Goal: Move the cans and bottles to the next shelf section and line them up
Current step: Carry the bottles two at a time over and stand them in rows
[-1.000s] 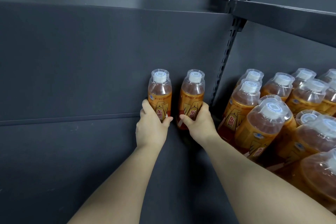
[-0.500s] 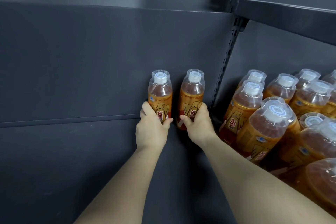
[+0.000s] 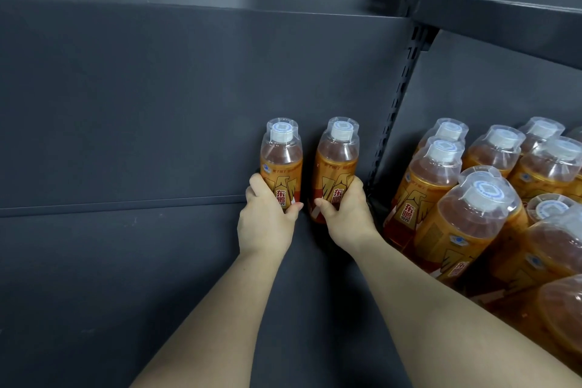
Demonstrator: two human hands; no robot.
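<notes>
Bottles of orange-brown drink stand on a dark shelf (image 3: 126, 277). Each has an orange label, a white cap and a clear cover over the cap. Two of them stand upright at the back right corner of the left section, right by the back wall (image 3: 157, 104). The left bottle (image 3: 281, 164) and the right bottle (image 3: 336, 164) are side by side with a small gap between them. The right bottle is near the post (image 3: 397, 110) with slots that splits the two sections. The other bottles (image 3: 472, 220) are past the post, in the right section, packed close in rows.

Both bare arms reach forward from the bottom of the view. The left hand (image 3: 264, 224) holds the low part of the left bottle. Its fingers curl round the left side and its thumb lies on the front, under the label. The right hand (image 3: 346, 217) holds the low part of the right bottle. Its fingers curl round the right side and its thumb lies on the front. The two thumbs point at each other, close but apart. The hands hide most of the bottle bottoms.
</notes>
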